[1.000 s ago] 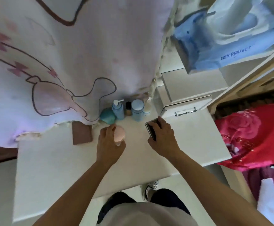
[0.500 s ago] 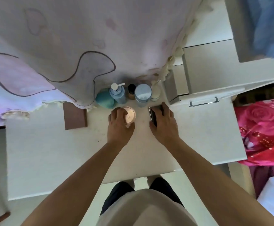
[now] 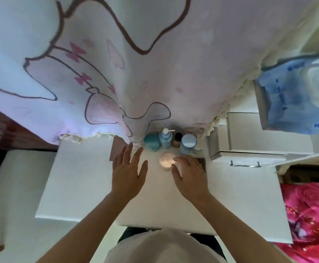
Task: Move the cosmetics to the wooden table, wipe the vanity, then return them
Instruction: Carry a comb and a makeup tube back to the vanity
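White vanity top [image 3: 79, 186]: left hand [image 3: 129, 175] open, flat, empty; right hand [image 3: 190, 175] open, fingertips touching pink round jar [image 3: 166, 160]; blue pump bottle [image 3: 166, 138] behind.

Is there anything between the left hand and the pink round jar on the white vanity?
No, nothing visible. The left hand is spread open, and only bare white vanity top lies between it and the pink jar. The right hand is already at the jar's other side, fingertips on it.

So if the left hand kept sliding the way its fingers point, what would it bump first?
Probably the teal jar, just past the left hand's fingertips, or the hanging curtain beside it. Depth is hard to judge.
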Demonstrator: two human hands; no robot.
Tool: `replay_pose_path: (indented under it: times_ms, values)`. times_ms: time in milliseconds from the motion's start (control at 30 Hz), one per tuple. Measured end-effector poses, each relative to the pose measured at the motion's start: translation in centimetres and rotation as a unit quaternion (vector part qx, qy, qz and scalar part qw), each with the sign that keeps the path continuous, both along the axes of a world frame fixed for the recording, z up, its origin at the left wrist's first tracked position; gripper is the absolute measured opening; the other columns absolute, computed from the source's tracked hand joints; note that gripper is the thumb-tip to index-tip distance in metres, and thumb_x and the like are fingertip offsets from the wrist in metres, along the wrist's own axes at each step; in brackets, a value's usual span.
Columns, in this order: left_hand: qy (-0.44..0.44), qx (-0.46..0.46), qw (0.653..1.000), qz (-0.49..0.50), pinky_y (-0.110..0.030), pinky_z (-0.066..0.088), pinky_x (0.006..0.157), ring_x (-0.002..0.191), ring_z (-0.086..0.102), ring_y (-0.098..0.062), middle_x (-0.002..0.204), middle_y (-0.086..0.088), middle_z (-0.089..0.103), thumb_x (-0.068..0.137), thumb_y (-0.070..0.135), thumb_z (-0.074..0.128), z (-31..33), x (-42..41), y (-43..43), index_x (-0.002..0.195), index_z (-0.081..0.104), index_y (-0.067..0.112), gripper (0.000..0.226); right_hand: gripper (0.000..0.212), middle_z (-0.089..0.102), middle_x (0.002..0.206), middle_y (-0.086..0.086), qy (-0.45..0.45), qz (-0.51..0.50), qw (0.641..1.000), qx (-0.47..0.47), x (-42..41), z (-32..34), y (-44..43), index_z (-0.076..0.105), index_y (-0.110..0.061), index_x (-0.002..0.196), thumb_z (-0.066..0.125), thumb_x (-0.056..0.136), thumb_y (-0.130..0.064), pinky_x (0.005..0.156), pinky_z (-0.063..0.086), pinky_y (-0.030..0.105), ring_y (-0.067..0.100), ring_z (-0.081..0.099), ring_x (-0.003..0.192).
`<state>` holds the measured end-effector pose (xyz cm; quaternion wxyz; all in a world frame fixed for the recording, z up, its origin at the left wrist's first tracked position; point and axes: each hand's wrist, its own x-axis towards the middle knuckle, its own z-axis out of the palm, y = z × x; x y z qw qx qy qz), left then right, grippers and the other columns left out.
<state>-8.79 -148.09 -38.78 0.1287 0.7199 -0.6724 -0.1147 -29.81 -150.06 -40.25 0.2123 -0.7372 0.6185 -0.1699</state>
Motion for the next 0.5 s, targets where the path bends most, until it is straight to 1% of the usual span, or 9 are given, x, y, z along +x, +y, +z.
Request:
replay_pose_path:
  times_ms: [100, 200, 267, 367, 400, 467, 500]
  values:
    - [-0.043, -0.038, 0.996, 0.064, -0.058, 0.031, 0.11, 0.143, 0.031, -0.036, 0.154, -0.013, 0.037, 0.097, 0.043, 0.041, 2.3, 2.7, 2.9, 0.142, 0.049, 0.02, 0.051, 0.032, 0.06, 0.132, 0.003, -0.041, 0.093, 0.995, -0.017, 3.7, 1.3, -0.4, 0.063, -0.018, 0.124, 0.054, 0.097, -0.033, 0.102, 0.044, 0.038, 0.024, 0.053, 0.122]
    - [-0.074, -0.057, 0.98, 0.174, -0.06, 0.026, 0.112, 0.144, 0.027, -0.038, 0.155, -0.015, 0.034, 0.097, 0.045, 0.038, 5.2, 6.0, 7.2, 0.144, 0.047, 0.02, 0.054, 0.04, 0.053, 0.141, 0.008, -0.087, 0.191, 0.974, -0.08, 8.7, 3.3, -0.1, 0.058, -0.016, 0.131, 0.051, 0.098, -0.035, 0.107, 0.041, 0.041, 0.027, 0.047, 0.129]
    - [-0.09, -0.068, 0.961, 0.253, -0.061, 0.023, 0.114, 0.144, 0.025, -0.039, 0.155, -0.017, 0.033, 0.097, 0.048, 0.033, 8.0, 9.1, 10.3, 0.144, 0.046, 0.019, 0.056, 0.042, 0.05, 0.144, 0.009, -0.117, 0.259, 0.95, -0.13, 13.2, 5.4, 0.5, 0.056, -0.016, 0.134, 0.051, 0.098, -0.037, 0.111, 0.038, 0.041, 0.028, 0.044, 0.134]
    - [-0.132, -0.111, 0.928, 0.329, -0.059, 0.019, 0.116, 0.146, 0.02, -0.037, 0.156, -0.017, 0.03, 0.098, 0.046, 0.035, 12.4, 13.9, 15.6, 0.144, 0.045, 0.017, 0.055, 0.042, 0.046, 0.148, 0.009, -0.154, 0.318, 0.919, -0.177, 19.8, 8.7, 2.0, 0.056, -0.018, 0.136, 0.053, 0.099, -0.038, 0.114, 0.027, 0.033, 0.027, 0.041, 0.137]
    - [-0.145, -0.13, 0.915, 0.354, -0.059, 0.018, 0.116, 0.147, 0.019, -0.035, 0.157, -0.016, 0.028, 0.099, 0.046, 0.037, 14.1, 15.5, 18.1, 0.144, 0.045, 0.017, 0.054, 0.043, 0.045, 0.149, 0.009, -0.172, 0.347, 0.903, -0.186, 22.4, 10.0, 3.1, 0.055, -0.018, 0.137, 0.053, 0.099, -0.037, 0.114, 0.027, 0.033, 0.028, 0.041, 0.137]
    - [-0.163, -0.171, 0.886, 0.399, -0.06, 0.019, 0.115, 0.148, 0.017, -0.035, 0.158, -0.015, 0.026, 0.099, 0.044, 0.038, 17.3, 18.7, 23.1, 0.145, 0.044, 0.017, 0.054, 0.045, 0.042, 0.15, 0.011, -0.201, 0.401, 0.871, -0.201, 27.7, 12.8, 5.6, 0.052, -0.016, 0.139, 0.054, 0.098, -0.036, 0.112, 0.035, 0.04, 0.03, 0.04, 0.137]
    - [-0.175, -0.187, 0.872, 0.418, -0.061, 0.02, 0.114, 0.148, 0.017, -0.035, 0.158, -0.015, 0.026, 0.099, 0.044, 0.039, 18.9, 20.4, 25.8, 0.146, 0.043, 0.018, 0.054, 0.046, 0.041, 0.15, 0.012, -0.213, 0.423, 0.855, -0.21, 30.5, 14.1, 7.1, 0.052, -0.016, 0.14, 0.054, 0.098, -0.036, 0.11, 0.036, 0.043, 0.03, 0.039, 0.138]
